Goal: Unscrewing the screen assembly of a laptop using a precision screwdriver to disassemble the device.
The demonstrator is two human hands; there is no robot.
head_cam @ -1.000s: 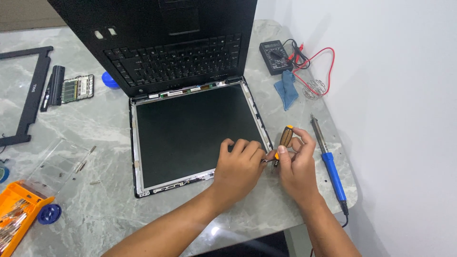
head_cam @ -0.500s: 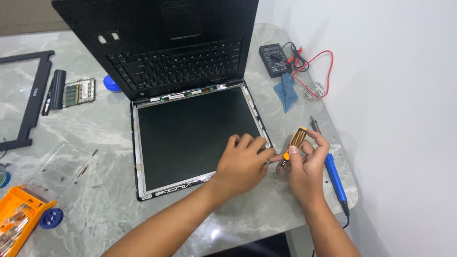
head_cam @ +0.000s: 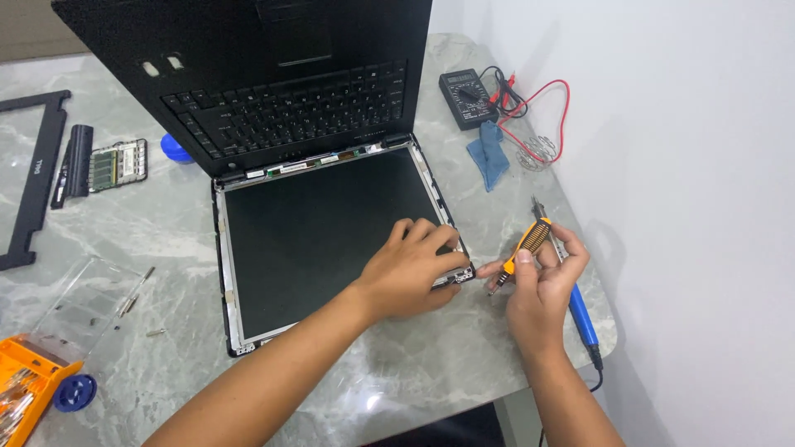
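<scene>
A black laptop (head_cam: 273,108) lies opened flat on a grey marble table, its bare screen panel (head_cam: 323,232) facing up without a bezel. My left hand (head_cam: 411,269) rests palm down on the panel's lower right corner, fingers spread over the metal frame. My right hand (head_cam: 540,285) grips a small orange and black screwdriver (head_cam: 523,248), tilted, with its tip pointing at that same corner next to my left fingers.
A blue-handled soldering iron (head_cam: 577,306) lies by the right table edge. A multimeter (head_cam: 469,98) with red and black leads and a blue cloth (head_cam: 489,156) sit behind. At left: a black bezel (head_cam: 37,178), memory module (head_cam: 118,164), loose screws (head_cam: 137,294), orange tool case (head_cam: 25,389).
My right hand has shifted right and tipped the screwdriver more steeply toward the panel corner. My left hand has stayed pressed on that corner.
</scene>
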